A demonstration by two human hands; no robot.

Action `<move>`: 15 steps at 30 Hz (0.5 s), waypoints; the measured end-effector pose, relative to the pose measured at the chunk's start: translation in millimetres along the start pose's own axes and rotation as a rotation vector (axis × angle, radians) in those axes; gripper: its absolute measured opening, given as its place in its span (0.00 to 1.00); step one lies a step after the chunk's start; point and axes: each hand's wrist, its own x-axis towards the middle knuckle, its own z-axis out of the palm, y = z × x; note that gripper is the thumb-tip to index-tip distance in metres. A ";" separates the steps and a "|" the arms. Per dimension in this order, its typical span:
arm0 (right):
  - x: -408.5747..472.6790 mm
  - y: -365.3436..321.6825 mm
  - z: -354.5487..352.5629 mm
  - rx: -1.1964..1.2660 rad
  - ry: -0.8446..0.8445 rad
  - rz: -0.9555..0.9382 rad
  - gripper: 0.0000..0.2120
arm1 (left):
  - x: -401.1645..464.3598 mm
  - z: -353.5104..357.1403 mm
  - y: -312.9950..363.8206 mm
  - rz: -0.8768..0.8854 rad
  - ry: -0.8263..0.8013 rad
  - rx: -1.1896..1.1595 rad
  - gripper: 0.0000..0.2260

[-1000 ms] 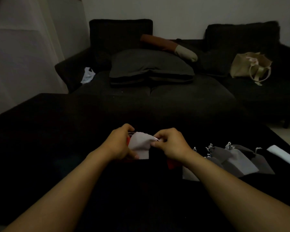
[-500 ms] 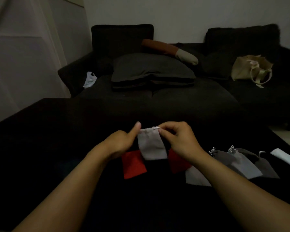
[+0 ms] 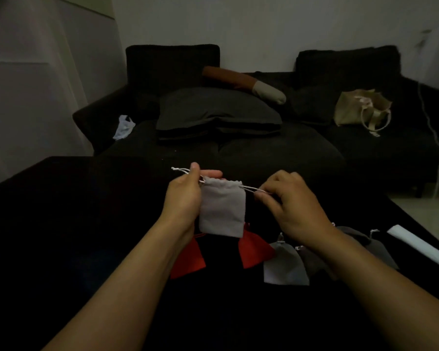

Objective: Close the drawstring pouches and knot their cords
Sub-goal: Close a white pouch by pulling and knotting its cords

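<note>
A light grey drawstring pouch (image 3: 222, 211) hangs in the air between my hands, its mouth gathered. My left hand (image 3: 184, 196) pinches the white cord (image 3: 180, 170) at the pouch's left side. My right hand (image 3: 292, 201) pinches the cord (image 3: 251, 190) stretched out on the right. Below them on the dark table lie two red pouches (image 3: 188, 259) (image 3: 255, 252), a grey pouch (image 3: 285, 267) and several darker grey pouches (image 3: 375, 247) with white cord ends, partly hidden by my right forearm.
A white flat object (image 3: 420, 245) lies at the table's right edge. Behind the table stands a dark sofa (image 3: 276, 150) with a pillow (image 3: 216, 112), a beige tote bag (image 3: 363, 110) and a white plastic bag (image 3: 123, 126).
My hands have raised the grey pouch and moved apart, drawing the cords out to both sides; the pouch's mouth has gathered. The red pouches underneath have come into view.
</note>
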 end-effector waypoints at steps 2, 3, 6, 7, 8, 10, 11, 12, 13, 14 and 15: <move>-0.7 8.8 -8.3 0.174 -0.035 0.037 0.09 | 0.7 3.0 0.0 -0.003 0.002 -0.047 0.20; -1.9 10.2 -12.1 0.349 -0.059 0.098 0.11 | 0.2 4.3 0.0 -0.016 0.000 -0.080 0.19; -6.4 8.7 -20.1 0.814 -0.114 0.326 0.15 | -2.0 10.2 -0.8 -0.093 -0.021 -0.171 0.21; -8.4 8.1 -21.0 0.917 -0.117 0.378 0.16 | -3.9 12.4 -1.4 -0.114 -0.033 -0.192 0.21; -9.5 7.1 -21.2 1.010 -0.112 0.419 0.17 | -4.9 14.7 -2.5 -0.124 -0.040 -0.199 0.22; -9.8 3.7 -23.2 1.157 -0.094 0.492 0.17 | -7.4 19.5 -4.2 -0.142 -0.044 -0.214 0.22; -9.5 1.5 -23.9 1.208 -0.084 0.524 0.17 | -8.3 21.5 -5.4 -0.157 -0.042 -0.229 0.22; -9.2 -0.3 -23.5 1.256 -0.076 0.553 0.17 | -8.6 23.3 -6.9 -0.173 -0.040 -0.248 0.22; -8.6 -2.3 -23.3 1.315 -0.076 0.585 0.17 | -9.2 24.9 -7.7 -0.192 -0.042 -0.276 0.21; -8.3 -3.4 -21.9 1.397 -0.083 0.625 0.17 | -9.0 25.9 -8.6 -0.217 -0.040 -0.305 0.21; -8.0 -4.6 -21.7 1.500 -0.091 0.679 0.17 | -8.8 26.7 -8.8 -0.246 -0.035 -0.332 0.21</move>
